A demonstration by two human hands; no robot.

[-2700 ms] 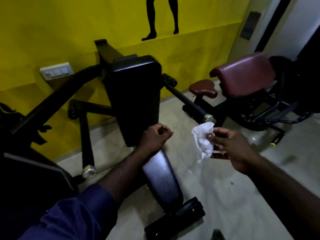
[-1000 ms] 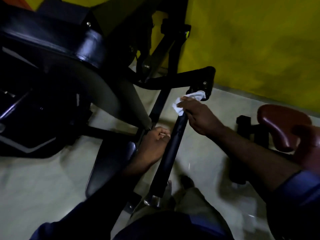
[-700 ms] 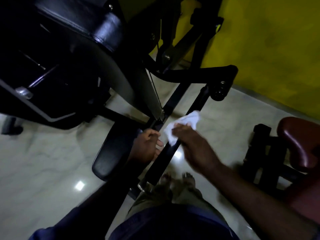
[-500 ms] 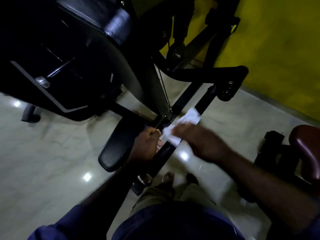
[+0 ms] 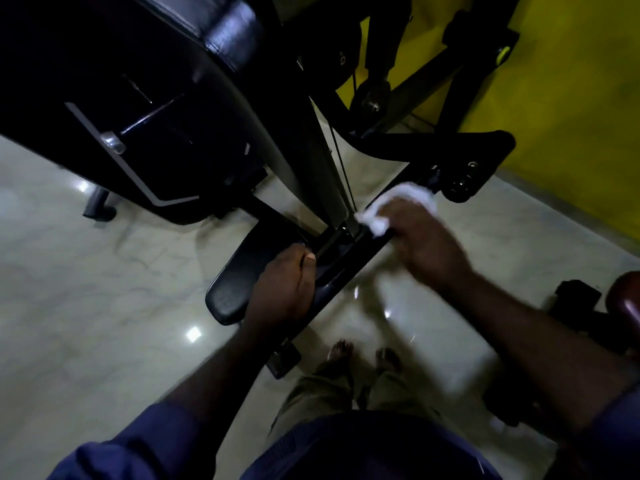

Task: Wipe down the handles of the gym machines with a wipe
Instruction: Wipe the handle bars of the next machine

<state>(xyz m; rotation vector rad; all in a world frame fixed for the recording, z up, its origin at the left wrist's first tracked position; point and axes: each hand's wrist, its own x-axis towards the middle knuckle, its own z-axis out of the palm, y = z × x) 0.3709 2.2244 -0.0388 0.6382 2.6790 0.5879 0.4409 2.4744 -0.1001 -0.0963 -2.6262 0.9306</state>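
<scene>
The right hand, smeared by motion blur, is closed over a white wipe and presses it on the black handle bar just right of centre. The crumpled wipe sticks out from the fingers toward 11 o'clock, and how much of it lies under the palm cannot be seen. The bar slants from about 7 o'clock up toward 1 o'clock, where it meets a bolted pivot bracket. Its lower end is hidden behind the left forearm.

The left hand sits at 9 o'clock from the right hand, with the bar between them. Its fingers are curled and it lies against the edge of a black seat pad. Whether it grips anything cannot be told.

A large black padded backrest fills the 10 to 12 o'clock area, most of it lost in shadow. At 3 o'clock a maroon pad is cut off by the frame edge. Bare feet stand on the pale glossy floor at 6 o'clock, and a yellow wall lies at 2 o'clock.
</scene>
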